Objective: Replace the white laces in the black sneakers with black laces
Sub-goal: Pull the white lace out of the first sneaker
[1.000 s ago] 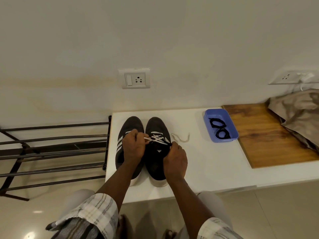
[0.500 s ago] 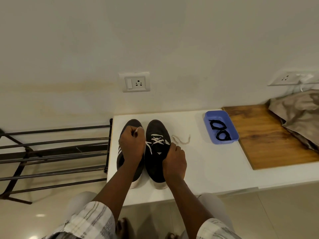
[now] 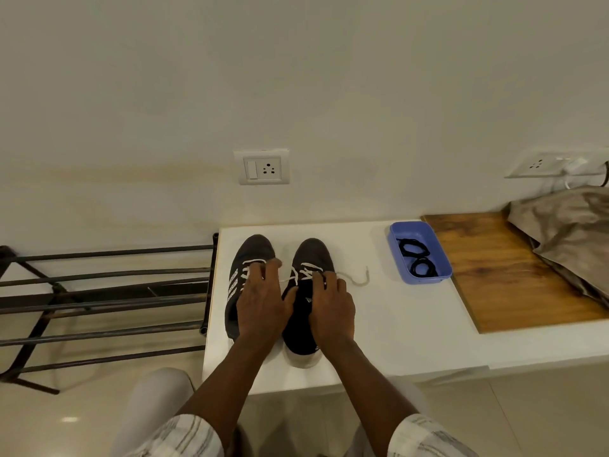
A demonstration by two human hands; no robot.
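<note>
We list, at frame centre on a white table [image 3: 395, 324]: left sneaker [image 3: 253, 252] and right sneaker [image 3: 313, 252], side by side, toes toward the wall. Left hand [image 3: 260, 308] lies over the left sneaker, fingers bent at its lacing; we cannot tell whether it grips. Right hand [image 3: 333, 308] pinches the white lace [image 3: 357, 282] on the right sneaker; the loose end trails right. Black laces [image 3: 418, 257] are coiled in a blue tray [image 3: 392, 255], right of centre. Far right: board [image 3: 510, 275], cloth [image 3: 566, 232]. Left: rack [image 3: 99, 291]. Above: socket [image 3: 262, 167].

black sneakers [image 3: 306, 311], white laces [image 3: 304, 272], blue tray [image 3: 443, 258]
</note>
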